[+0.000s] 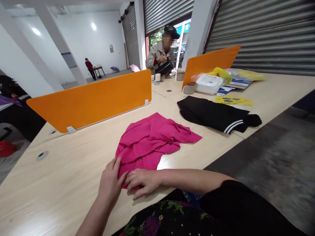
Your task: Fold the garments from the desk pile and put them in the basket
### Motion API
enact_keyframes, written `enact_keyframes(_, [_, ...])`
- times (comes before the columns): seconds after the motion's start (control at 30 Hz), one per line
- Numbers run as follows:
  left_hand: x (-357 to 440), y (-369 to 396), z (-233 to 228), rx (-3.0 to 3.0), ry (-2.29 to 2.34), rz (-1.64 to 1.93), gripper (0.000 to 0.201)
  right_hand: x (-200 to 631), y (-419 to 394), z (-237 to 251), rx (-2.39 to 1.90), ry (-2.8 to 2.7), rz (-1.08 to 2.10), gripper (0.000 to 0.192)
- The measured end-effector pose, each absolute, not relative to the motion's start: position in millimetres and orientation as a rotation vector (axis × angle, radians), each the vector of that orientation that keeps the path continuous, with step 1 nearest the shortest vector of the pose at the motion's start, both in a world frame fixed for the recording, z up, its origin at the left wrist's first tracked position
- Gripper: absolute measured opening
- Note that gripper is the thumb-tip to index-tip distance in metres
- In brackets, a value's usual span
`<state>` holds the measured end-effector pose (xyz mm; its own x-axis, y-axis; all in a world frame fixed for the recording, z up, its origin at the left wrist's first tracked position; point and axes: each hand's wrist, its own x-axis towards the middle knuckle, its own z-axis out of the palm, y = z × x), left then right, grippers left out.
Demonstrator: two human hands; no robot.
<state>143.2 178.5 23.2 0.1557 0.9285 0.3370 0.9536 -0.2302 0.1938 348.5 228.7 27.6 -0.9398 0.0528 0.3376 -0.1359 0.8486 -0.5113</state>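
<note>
A bright pink garment (150, 137) lies rumpled on the light wooden table (61, 170), its folds bunched and one corner pointing right. My left hand (110, 177) rests at its near left edge, fingers laid on the fabric and thumb spread apart. Beside it, my right hand (144, 182) touches the near end of the garment, its fingers loosely bent and the thumb apart on the table side. The two hands almost meet at the fingertips. What lies beneath the right palm is hidden. A folded black garment with two white stripes (214, 114) lies further right.
Orange divider panels (98, 98) (209, 67) stand across the table. Behind the black garment are a white plastic box (209, 83), a tape roll (190, 88), a yellow disc (235, 101) and plastic bags. Across the table, a person (159, 54) tilts a black jug (165, 68) near paper cups (157, 78).
</note>
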Motion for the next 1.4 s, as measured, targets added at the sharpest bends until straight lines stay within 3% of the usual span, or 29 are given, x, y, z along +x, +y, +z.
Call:
enact_keyframes(0.07, [152.9,187.6,22.5,-2.308,-1.944,-0.394,0.038,352.7,231.4,33.5,-0.093,-2.65,0.586,0.027])
enact_keyframes(0.17, [154.5,190.7,19.0,-2.262,-2.04,-0.213,0.034,382.8,264.7,41.9,-0.835,-2.394,0.177,0.033])
enact_keyframes(0.27, [139.1,181.5,17.0,-2.295,-2.179,-0.274,0.032,430.7,317.5,41.8,-1.41,-2.111,0.026,0.024])
enact_keyframes(0.33, [119.5,170.7,18.8,-2.276,-2.278,-0.458,0.031,462.3,348.2,40.4,-1.539,-2.011,0.081,0.019])
enact_keyframes(0.47, [67.1,143.2,30.8,-1.993,-2.345,-0.844,0.029,505.0,372.3,51.4,-1.553,-1.588,0.251,0.033])
enact_keyframes(0.53, [45.7,130.2,36.3,-1.849,-2.35,-0.84,0.029,509.1,362.0,58.3,-1.443,-1.56,0.366,0.032])
enact_keyframes(0.6, [36.3,121.2,37.6,-1.863,-2.305,-0.734,0.029,497.5,338.9,57.1,-1.265,-1.794,0.528,0.031])
enact_keyframes(0.7, [48.0,118.3,32.2,-2.017,-2.079,-0.622,0.039,458.3,294.9,39.2,-0.987,-2.269,0.621,0.049])
enact_keyframes(0.8, [74.1,127.2,25.6,-2.101,-1.889,-0.466,0.045,424.0,264.2,28.5,-0.919,-2.459,0.434,0.023])
enact_keyframes(0.93, [89.2,147.4,24.2,-2.266,-1.81,-0.309,0.037,424.0,264.5,65.1,-0.841,-2.302,0.367,0.02])
enact_keyframes(1.07, [76.2,157.5,32.7,-2.094,-2.156,-0.687,0.029,455.9,295.7,105.6,-1.044,-1.757,0.293,0.019])
enact_keyframes(1.17, [62.3,152.8,38.4,-1.834,-2.36,-0.867,0.031,478.1,318.6,95.8,-1.22,-1.608,0.386,0.02])
enact_keyframes(1.33, [48.7,143.1,28.8,-1.969,-2.213,-0.637,0.058,484.8,321.7,53.9,-1.475,-1.73,0.542,0.025])
enact_keyframes(1.4, [51.0,145.2,25.6,-1.963,-2.285,-0.49,0.058,472.6,310.5,45.3,-1.467,-1.877,0.512,0.03])
